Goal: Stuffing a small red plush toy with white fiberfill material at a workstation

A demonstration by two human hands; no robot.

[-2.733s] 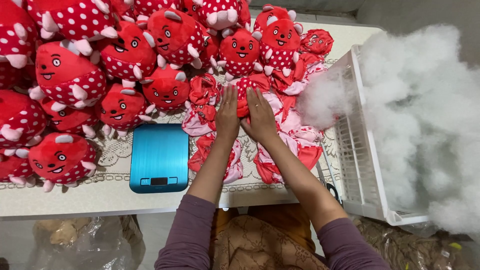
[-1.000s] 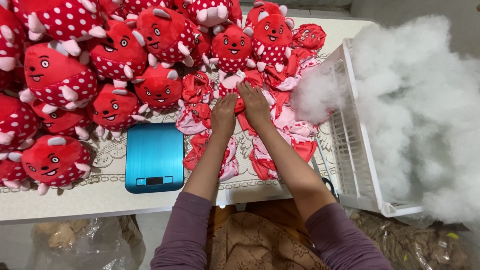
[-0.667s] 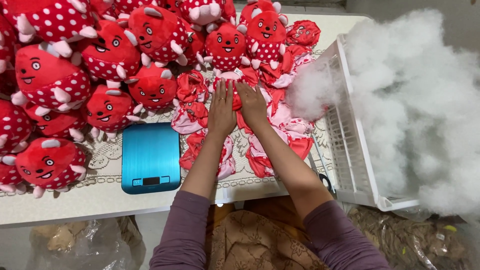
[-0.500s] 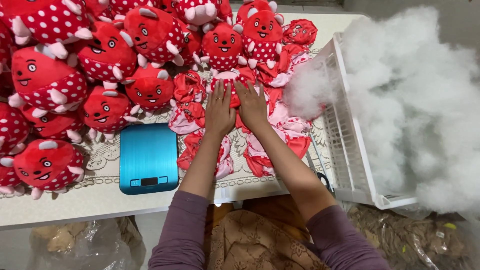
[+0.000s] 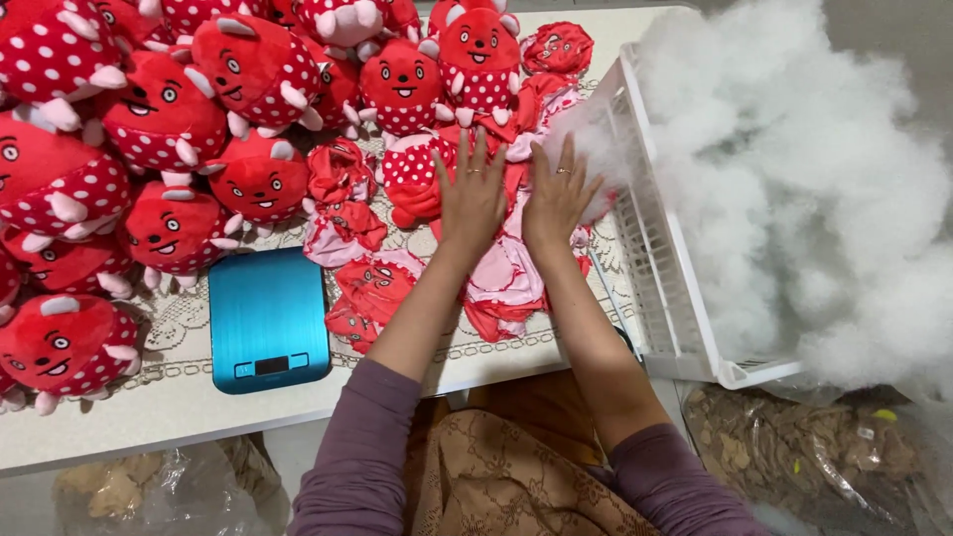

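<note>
My left hand (image 5: 471, 195) and my right hand (image 5: 557, 197) lie flat, fingers spread, side by side on a pile of unstuffed red and pink plush skins (image 5: 504, 283) on the table. A part-filled red spotted plush (image 5: 413, 177) sits just left of my left hand. My right hand's fingertips reach the tuft of white stuffing (image 5: 581, 139) spilling from the basket. Neither hand grips anything.
Several stuffed red spotted plush toys (image 5: 159, 129) crowd the table's left and back. A blue kitchen scale (image 5: 267, 320) lies near the front edge. A white slatted basket (image 5: 655, 268) heaped with white fibre fill (image 5: 804, 189) stands at right. Plastic bags (image 5: 824, 457) lie on the floor.
Both hands have stayed pressed flat on the plush skins. My fingers are now spread wider, and the right hand has shifted slightly right toward the stuffing.
</note>
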